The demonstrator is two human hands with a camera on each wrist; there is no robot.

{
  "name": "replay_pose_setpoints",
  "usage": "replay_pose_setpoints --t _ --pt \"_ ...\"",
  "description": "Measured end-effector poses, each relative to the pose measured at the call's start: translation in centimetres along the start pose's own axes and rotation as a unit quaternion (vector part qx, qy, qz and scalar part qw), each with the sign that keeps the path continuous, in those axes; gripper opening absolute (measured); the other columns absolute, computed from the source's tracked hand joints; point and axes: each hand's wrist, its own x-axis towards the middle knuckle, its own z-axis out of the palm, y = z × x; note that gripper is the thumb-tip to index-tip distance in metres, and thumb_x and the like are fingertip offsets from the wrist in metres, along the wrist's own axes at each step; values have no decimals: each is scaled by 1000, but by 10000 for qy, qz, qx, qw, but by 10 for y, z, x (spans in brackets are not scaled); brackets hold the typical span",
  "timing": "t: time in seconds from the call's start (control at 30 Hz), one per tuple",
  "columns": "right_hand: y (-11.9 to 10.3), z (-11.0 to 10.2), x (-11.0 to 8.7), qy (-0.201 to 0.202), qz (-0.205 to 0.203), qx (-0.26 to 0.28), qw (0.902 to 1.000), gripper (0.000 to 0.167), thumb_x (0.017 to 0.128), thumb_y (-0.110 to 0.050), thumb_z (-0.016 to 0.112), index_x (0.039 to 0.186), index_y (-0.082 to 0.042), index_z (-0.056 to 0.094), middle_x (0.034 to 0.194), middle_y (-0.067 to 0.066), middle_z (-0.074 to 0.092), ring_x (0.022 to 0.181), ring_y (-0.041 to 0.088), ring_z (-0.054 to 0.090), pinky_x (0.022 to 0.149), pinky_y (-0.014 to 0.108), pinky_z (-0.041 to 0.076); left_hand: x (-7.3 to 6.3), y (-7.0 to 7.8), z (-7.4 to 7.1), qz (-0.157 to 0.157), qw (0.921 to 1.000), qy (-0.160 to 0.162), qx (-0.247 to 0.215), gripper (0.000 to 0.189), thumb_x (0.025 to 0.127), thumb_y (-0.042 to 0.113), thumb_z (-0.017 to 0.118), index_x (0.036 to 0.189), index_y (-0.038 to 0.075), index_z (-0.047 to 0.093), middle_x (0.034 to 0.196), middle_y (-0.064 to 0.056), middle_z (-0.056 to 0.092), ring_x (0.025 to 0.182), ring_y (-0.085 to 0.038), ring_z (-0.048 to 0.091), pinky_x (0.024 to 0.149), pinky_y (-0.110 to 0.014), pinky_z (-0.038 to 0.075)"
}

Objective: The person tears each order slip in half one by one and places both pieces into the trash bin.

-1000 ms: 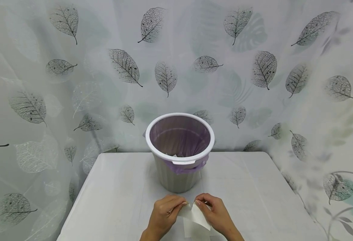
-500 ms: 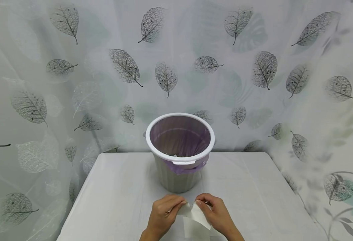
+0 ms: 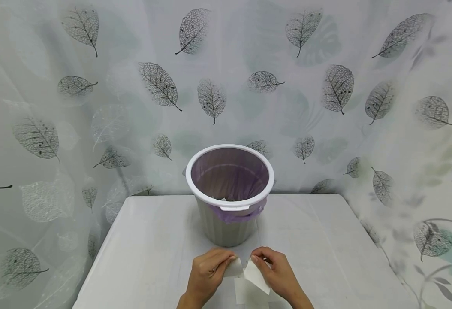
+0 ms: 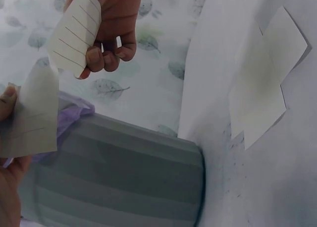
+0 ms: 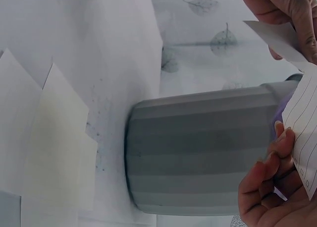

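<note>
A sheet of lined paper (image 3: 257, 277) is held up between both hands, with a tear running down from its top edge. My left hand (image 3: 207, 274) pinches the left part of the sheet (image 4: 37, 113) between thumb and fingers. The right part (image 5: 304, 133), ruled with dark lines, is gripped by my right hand (image 3: 275, 274). The two parts meet at a narrow point at the lower end of the tear. Below the hands, several pale sheets (image 4: 257, 88) lie overlapping on the white table (image 3: 152, 249).
Just beyond the hands stands a grey ribbed bin (image 3: 227, 229) with a white rim (image 3: 230, 147) and a purple liner (image 3: 245, 176). Small pale scraps show inside it. A leaf-printed curtain (image 3: 226, 64) hangs behind and on both sides of the table.
The left hand has moved slightly left, away from the right hand. The tear in the paper has widened and runs deeper. The bin and the sheets on the table stay put.
</note>
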Motion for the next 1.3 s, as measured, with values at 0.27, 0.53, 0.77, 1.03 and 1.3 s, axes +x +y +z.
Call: replay_pose_setpoints --t 0.27,0.53,0.77,1.03,1.3 --pt "0 0 0 4 59 -18 10000 12 100 -5 69 98 -16 73 91 -2 72 83 12 66 78 34 58 2 1 -1 127 9999 60 51 9 93 -1 75 101 4 77 93 -6 76 79 -17 73 72 -22 58" --pt "3 -1 -1 64 84 -84 9999 13 99 -4 70 98 -16 73 90 -5 72 81 12 66 76 34 58 5 0 -4 166 9997 179 39 9 93 -2 75 100 1 78 92 -9 76 78 -19 74 72 -22 59" --pt "5 -3 0 49 23 -67 10000 11 99 -3 70 98 -14 73 91 -5 72 81 12 66 75 33 58 7 0 -7 71 9998 169 69 7 98 3 72 101 1 78 93 -10 76 79 -21 75 72 -23 59" --pt "3 -7 1 222 -8 -219 9995 8 98 -3 71 97 -10 74 90 -7 71 80 11 65 73 32 58 12 -4 -17 202 9991 351 100 11 91 -6 76 101 -2 77 92 -12 75 79 -24 75 74 -24 59" --pt "-10 -13 9 403 -287 -284 9984 12 97 0 71 98 -12 74 94 -6 72 82 11 66 74 32 58 31 -4 -31 494 9962 613 382 11 99 5 71 97 -4 77 89 -13 75 75 -25 74 72 -24 59"
